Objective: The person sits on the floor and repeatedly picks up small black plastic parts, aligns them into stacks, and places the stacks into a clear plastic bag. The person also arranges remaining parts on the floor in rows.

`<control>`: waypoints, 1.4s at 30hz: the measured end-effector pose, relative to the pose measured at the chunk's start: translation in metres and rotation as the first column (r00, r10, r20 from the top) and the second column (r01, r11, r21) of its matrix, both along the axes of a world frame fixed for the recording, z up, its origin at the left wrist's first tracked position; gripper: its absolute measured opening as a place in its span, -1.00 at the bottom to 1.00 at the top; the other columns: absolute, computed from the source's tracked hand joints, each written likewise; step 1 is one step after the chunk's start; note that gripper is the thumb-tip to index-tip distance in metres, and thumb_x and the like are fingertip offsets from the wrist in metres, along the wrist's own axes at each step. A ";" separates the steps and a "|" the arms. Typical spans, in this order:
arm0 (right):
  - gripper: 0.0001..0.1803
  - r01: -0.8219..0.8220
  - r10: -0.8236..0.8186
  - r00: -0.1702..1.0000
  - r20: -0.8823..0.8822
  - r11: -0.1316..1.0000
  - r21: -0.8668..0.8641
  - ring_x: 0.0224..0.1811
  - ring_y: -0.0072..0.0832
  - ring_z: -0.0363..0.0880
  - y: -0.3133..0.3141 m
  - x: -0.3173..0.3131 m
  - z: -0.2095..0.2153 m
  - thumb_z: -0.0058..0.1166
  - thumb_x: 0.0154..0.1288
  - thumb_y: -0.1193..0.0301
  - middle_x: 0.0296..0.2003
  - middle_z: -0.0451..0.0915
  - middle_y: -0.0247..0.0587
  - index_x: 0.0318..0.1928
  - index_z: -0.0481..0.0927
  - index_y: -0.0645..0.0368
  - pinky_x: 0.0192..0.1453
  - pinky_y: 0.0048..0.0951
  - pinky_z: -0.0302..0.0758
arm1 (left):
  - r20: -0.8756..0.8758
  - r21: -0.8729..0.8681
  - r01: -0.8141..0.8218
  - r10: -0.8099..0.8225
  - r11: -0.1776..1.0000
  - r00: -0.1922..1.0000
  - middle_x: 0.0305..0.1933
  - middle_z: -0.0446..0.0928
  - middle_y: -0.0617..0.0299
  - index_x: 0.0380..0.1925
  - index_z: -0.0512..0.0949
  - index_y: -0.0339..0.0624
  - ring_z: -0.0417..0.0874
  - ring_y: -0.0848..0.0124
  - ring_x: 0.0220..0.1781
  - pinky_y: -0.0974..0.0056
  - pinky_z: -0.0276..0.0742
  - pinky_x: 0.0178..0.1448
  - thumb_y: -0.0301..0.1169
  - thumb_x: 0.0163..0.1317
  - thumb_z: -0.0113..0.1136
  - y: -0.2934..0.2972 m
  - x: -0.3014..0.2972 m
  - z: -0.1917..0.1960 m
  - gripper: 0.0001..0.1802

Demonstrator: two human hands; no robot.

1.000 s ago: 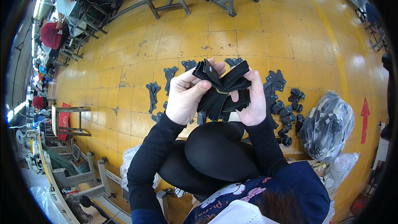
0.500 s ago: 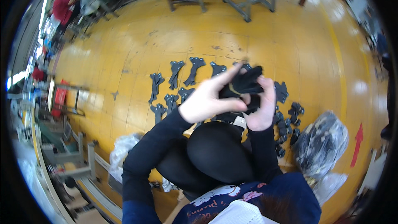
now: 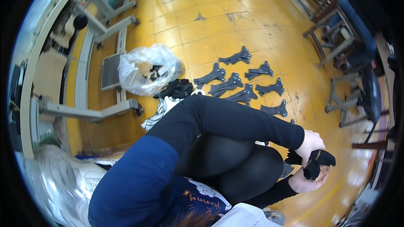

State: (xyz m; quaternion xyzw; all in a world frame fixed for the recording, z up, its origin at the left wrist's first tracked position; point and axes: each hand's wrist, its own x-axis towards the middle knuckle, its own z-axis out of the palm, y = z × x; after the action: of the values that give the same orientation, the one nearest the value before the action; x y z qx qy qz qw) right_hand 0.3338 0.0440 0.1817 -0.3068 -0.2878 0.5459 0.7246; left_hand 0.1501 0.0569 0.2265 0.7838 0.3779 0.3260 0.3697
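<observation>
My left hand (image 3: 311,144) and my right hand (image 3: 308,182) meet at the right, beyond my knees. Between them is a small bundle of black fabric (image 3: 320,159) with a thin yellowish band around it. The fingers of my left hand press on the bundle from above. From below, my right hand grips it, its fingers partly hidden behind the cloth. Nearest to the hands on the floor lies a dark grey strip-shaped fabric bundle (image 3: 275,109), one of several similar bundles laid out in rows.
Left of the rows stands an open clear plastic bag (image 3: 147,68) with dark pieces inside, beside a heap of black cloth (image 3: 179,88). Grey metal table legs (image 3: 90,110) stand at the left. A dark stool (image 3: 370,94) is at the right, and a filled plastic sack (image 3: 69,185) at the lower left.
The view has swung to the left, so my hands and the floor bundles now appear farther right. Both hands still hold the black fabric bundle.
</observation>
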 end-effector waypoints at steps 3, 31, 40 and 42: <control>-0.65 0.131 -0.125 0.982 0.145 0.991 -0.033 0.07 -0.31 0.40 -0.001 -0.024 0.006 -0.09 0.30 0.31 0.06 0.41 -0.11 0.04 0.40 0.18 0.24 -0.31 0.24 | 0.103 0.115 -0.181 0.169 0.977 0.980 -0.30 0.60 0.04 -0.22 0.54 -0.21 0.60 0.09 -0.17 0.13 0.50 -0.09 -0.23 -0.38 0.44 -0.014 -0.042 0.005 -0.40; -0.79 -0.070 0.102 0.910 0.402 0.993 -0.093 -0.27 -0.51 0.34 -0.011 -0.077 -0.003 -0.05 0.29 0.42 -0.14 0.46 -0.28 -0.08 0.41 0.18 -0.05 -0.49 0.31 | -0.579 -0.542 -0.741 0.815 -0.397 -0.014 -0.06 0.51 -0.23 0.20 0.14 -0.32 0.53 -0.03 0.03 0.10 0.43 0.13 -0.25 -0.10 0.33 -0.269 -0.206 -0.380 -0.12; -0.81 -0.066 0.118 0.904 0.410 0.988 -0.138 -0.28 -0.52 0.32 -0.018 -0.082 0.004 -0.04 0.29 0.43 -0.20 0.46 -0.26 -0.11 0.42 0.19 -0.08 -0.50 0.29 | -0.747 -0.347 -0.908 0.655 -0.237 0.114 -0.03 0.47 -0.21 0.13 0.14 -0.37 0.53 -0.01 0.02 0.09 0.46 0.08 -0.43 -0.01 0.13 -0.276 -0.172 -0.397 -0.33; -0.81 -0.059 0.113 0.908 0.404 0.988 -0.145 -0.28 -0.51 0.33 -0.015 -0.075 0.000 -0.05 0.29 0.43 -0.20 0.47 -0.26 -0.11 0.42 0.19 -0.08 -0.50 0.30 | -0.728 -0.378 -0.907 0.665 -0.186 0.166 0.01 0.43 -0.23 0.29 -0.07 -0.42 0.49 -0.02 0.06 0.11 0.42 0.13 -0.41 -0.05 0.17 -0.273 -0.171 -0.385 -0.08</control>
State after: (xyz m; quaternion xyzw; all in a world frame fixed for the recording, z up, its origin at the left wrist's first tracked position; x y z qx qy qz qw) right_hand 0.2592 0.0290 0.1821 -0.4478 -0.4109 0.5182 0.6018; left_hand -0.0206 -0.2161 -0.1589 0.1311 0.9244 0.1624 0.3192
